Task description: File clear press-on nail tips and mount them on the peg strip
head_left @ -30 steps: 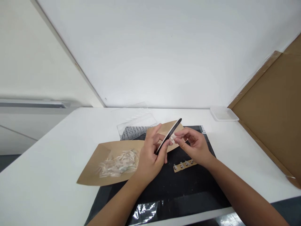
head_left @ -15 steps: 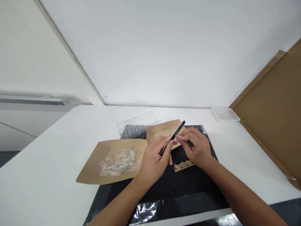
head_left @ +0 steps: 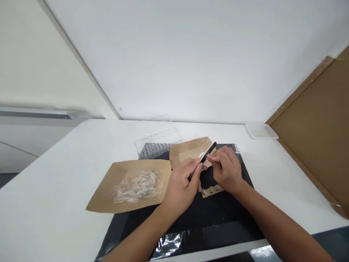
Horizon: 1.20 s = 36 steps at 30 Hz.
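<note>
My left hand (head_left: 181,189) is shut on a slim black nail file (head_left: 207,152), which tilts up and away from me. My right hand (head_left: 226,171) pinches a small pale piece against the file, and the fingertips hide most of it. Below the hands, a tan strip with metal studs (head_left: 210,191) lies on a black mat (head_left: 191,227). A kraft paper sheet (head_left: 109,196) to my left holds a heap of clear plastic slivers (head_left: 136,187). A second kraft sheet (head_left: 188,151) lies under the file, with small white bits (head_left: 201,155) on it.
A clear plastic case (head_left: 158,140) holding rows of small pieces stands behind the sheets. A shallow white tray (head_left: 261,131) sits at the back right of the white table (head_left: 54,189). Brown cardboard (head_left: 308,123) rises beyond the right table edge.
My hands have drawn closer together, and the right hand now covers more of the studded strip. The file's tip has shifted slightly right. The view has tilted a little, so the table sits higher.
</note>
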Available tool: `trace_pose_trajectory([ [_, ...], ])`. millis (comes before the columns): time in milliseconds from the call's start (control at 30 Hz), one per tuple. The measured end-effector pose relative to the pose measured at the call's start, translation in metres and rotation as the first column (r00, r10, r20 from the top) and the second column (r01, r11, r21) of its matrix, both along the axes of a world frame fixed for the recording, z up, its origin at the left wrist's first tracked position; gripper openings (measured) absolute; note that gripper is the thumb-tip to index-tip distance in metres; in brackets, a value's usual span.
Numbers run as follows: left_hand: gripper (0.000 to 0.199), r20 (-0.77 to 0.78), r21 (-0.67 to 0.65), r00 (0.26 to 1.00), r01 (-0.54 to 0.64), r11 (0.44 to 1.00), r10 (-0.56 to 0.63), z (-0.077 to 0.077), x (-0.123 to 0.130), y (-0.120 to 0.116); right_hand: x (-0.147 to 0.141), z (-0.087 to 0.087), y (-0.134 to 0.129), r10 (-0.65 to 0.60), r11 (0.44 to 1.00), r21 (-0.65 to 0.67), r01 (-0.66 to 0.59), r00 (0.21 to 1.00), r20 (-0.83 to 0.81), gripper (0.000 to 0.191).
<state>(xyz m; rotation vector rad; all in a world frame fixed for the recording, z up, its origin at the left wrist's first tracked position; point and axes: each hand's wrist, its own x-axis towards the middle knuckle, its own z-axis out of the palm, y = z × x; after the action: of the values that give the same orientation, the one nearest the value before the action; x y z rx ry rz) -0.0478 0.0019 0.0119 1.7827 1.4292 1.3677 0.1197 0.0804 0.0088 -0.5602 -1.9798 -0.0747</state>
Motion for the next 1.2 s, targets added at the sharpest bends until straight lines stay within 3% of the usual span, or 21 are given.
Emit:
trace_pose_trajectory([
  [167,0.029,-0.005,-0.006,1.000,-0.028,1.000,0.028,-0.002,0.003,-0.002,-0.002,0.004,0.000,-0.033,0.999,-0.029,0.036,0.996,0.088,0.021],
  [267,0.029,-0.022,0.040,0.998,-0.050,0.998,0.051,-0.002,0.005,-0.003,-0.002,0.004,0.000,0.020,0.999,-0.048,-0.014,0.990,0.143,0.020],
  [433,0.028,-0.047,0.100,0.995,-0.085,0.991,0.090,0.002,0.006,-0.003,-0.005,0.006,-0.001,0.006,0.997,-0.077,-0.001,0.998,0.062,0.019],
  [633,0.027,-0.063,0.228,0.991,-0.103,0.968,0.120,0.003,0.006,-0.003,-0.007,0.010,-0.004,0.009,0.997,-0.073,0.003,0.986,0.167,0.023],
  [833,0.025,-0.093,0.257,0.983,-0.129,0.958,0.158,0.002,0.006,-0.003,-0.008,0.008,0.000,0.058,0.996,-0.079,-0.043,0.981,0.187,0.023],
  [967,0.026,-0.092,0.225,0.984,-0.128,0.966,0.151,0.002,0.007,-0.003,-0.010,0.006,0.002,0.002,0.997,-0.077,0.006,0.995,0.099,0.020],
  [1100,0.026,-0.114,0.220,0.977,-0.155,0.963,0.183,0.002,0.006,-0.003,-0.012,0.005,0.004,0.036,0.997,-0.075,-0.024,0.986,0.162,0.022],
  [1200,0.028,-0.125,0.198,0.978,-0.142,0.970,0.169,0.003,0.006,-0.004,-0.011,0.006,0.008,-0.021,0.998,-0.061,0.029,0.991,0.130,0.021],
])
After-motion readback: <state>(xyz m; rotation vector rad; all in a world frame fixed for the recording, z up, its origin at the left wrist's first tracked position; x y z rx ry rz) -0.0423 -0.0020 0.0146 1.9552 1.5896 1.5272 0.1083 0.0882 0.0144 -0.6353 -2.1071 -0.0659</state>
